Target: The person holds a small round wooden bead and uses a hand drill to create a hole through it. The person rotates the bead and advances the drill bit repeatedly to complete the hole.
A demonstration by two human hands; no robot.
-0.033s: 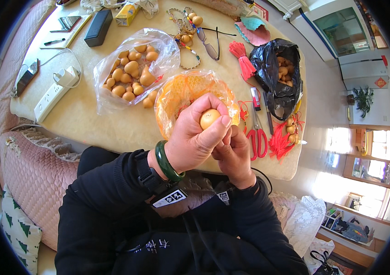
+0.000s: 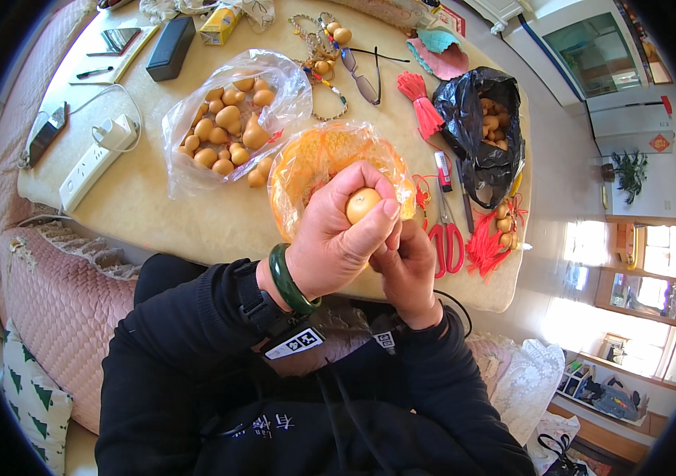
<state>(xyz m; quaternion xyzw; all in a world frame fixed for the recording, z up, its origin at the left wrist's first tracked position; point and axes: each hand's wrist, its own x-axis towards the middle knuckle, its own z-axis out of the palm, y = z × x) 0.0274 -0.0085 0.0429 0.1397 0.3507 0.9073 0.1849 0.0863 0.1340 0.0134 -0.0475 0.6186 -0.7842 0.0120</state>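
Observation:
My left hand (image 2: 328, 236), with a dark green bangle at its wrist, is wrapped round a small tan gourd (image 2: 362, 205); its rounded end shows between thumb and forefinger. Close against it, my right hand (image 2: 408, 274) has its fingers pinched together just below the gourd. What that pinch holds, if anything, is hidden. Behind both hands sits an orange bowl (image 2: 281, 176) lined with clear plastic, with bits of red inside. A clear plastic bag (image 2: 282, 75) of several gourds lies to the left of the bowl.
Right of my hands lie red-handled scissors (image 2: 454, 247), red tassels (image 2: 482, 247) and a black bag (image 2: 457, 107) of gourds. Another red tassel bundle (image 2: 419, 99), glasses (image 2: 363, 83) and bead strings (image 2: 318, 67) are farther back. A white power strip (image 2: 92, 170) lies at left.

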